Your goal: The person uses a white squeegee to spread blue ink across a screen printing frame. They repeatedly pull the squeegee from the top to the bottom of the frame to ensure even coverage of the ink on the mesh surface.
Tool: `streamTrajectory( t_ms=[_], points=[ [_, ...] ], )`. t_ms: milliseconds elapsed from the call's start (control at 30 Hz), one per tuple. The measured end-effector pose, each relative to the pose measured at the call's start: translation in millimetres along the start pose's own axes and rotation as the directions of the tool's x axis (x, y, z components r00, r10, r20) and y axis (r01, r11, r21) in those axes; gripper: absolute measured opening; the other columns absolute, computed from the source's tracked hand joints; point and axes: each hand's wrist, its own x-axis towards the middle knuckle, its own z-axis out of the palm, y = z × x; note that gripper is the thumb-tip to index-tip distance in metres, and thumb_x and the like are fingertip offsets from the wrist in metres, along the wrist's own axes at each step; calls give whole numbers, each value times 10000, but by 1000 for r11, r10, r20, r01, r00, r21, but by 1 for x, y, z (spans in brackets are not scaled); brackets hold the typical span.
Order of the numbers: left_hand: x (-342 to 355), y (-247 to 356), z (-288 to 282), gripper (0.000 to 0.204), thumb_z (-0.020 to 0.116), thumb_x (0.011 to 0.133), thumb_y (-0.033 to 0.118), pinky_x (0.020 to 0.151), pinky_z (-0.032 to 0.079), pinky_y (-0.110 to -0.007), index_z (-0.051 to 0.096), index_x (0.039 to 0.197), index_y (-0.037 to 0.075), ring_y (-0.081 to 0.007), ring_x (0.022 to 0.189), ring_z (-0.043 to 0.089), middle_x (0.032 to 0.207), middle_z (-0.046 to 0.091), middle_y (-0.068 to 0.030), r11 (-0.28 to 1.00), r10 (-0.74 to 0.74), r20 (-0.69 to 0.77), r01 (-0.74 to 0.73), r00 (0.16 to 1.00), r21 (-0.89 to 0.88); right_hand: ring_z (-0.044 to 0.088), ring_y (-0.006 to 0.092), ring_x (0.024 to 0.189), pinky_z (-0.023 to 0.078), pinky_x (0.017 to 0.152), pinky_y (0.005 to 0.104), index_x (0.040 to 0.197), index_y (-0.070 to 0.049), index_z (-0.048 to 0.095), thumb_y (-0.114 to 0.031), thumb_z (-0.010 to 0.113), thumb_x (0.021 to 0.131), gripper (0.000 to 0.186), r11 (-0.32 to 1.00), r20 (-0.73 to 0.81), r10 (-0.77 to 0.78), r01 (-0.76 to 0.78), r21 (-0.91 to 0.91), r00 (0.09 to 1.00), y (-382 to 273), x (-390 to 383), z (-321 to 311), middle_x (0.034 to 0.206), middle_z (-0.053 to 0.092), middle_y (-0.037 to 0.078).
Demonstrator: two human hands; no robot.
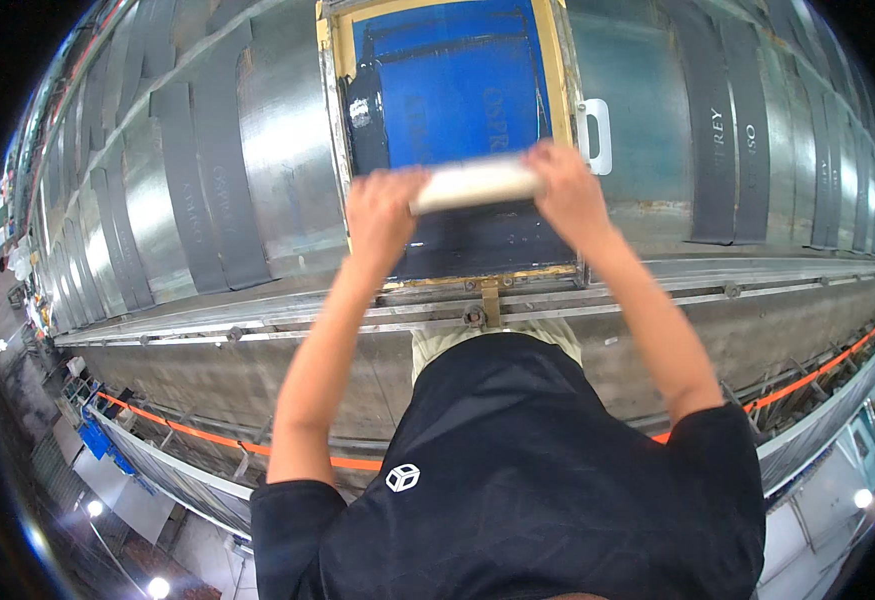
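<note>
Both my hands grip a pale squeegee [477, 185], one at each end, its middle blurred by motion. My left hand [385, 208] wraps round the left end, my right hand [565, 190] round the right end. Under it lies a screen-printing frame [567, 80] with a yellowish border and blue mesh [447, 70]. Dark ink [477, 240] covers the mesh on the near side of the squeegee, and a wet black patch [365, 115] shows at the mesh's left side. The squeegee's blade is hidden beneath its handle.
Dark fabric strips with pale lettering [722, 130] lie on the long metal table [287, 130] to both sides. A white handle-shaped piece [598, 137] sits at the frame's right edge. Metal rails [657, 280] run along the near edge. An orange strip [817, 370] runs behind me.
</note>
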Motion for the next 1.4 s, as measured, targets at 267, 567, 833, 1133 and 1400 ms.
streamTrajectory(
  t_ms=[267, 567, 833, 1133, 1400],
  points=[
    [214, -97, -2, 283, 777, 795, 258, 798, 560, -455, 779, 1066, 178, -346, 899, 711, 949, 742, -141, 991, -119, 150, 107, 982, 83, 680, 407, 933, 541, 843, 481, 887, -73, 762, -264, 791, 714, 259, 993, 17, -75, 77, -92, 997, 109, 227, 11, 891, 711, 223],
    [175, -79, 27, 264, 779, 818, 259, 806, 551, -426, 795, 1081, 276, -280, 905, 711, 950, 761, -45, 990, -134, 63, 131, 989, 44, 667, 332, 1018, 545, 884, 427, 1047, -118, 758, -123, 804, 717, 333, 991, -5, -17, 16, -133, 1000, 103, 171, 24, 1020, 709, 115],
    [-5, 2, 4, 208, 739, 796, 73, 697, 470, -352, 804, 958, 186, -208, 800, 668, 881, 754, -15, 994, -104, 64, 105, 993, -14, 636, 308, 1008, 538, 885, 408, 1011, -63, 734, 59, 712, 690, 344, 996, 5, 82, -82, 22, 997, -1, -20, 20, 1008, 670, 99],
    [-86, 42, -5, 405, 784, 684, 36, 721, 446, -333, 783, 1052, 204, -162, 887, 672, 1058, 772, 37, 997, -73, 25, 74, 997, -27, 623, 305, 1056, 551, 874, 393, 1036, -23, 726, 99, 684, 660, 398, 991, 54, 102, -106, 80, 993, -34, -97, 12, 1048, 662, 97],
    [44, -26, 6, 353, 777, 743, 53, 899, 505, -384, 779, 1064, 199, -217, 1035, 690, 1093, 765, 4, 998, -45, -32, 44, 998, -46, 630, 332, 1070, 536, 919, 422, 1059, -57, 709, 39, 701, 694, 377, 998, 12, -62, 62, -15, 998, 32, 50, 12, 1062, 660, 121]
  ],
)
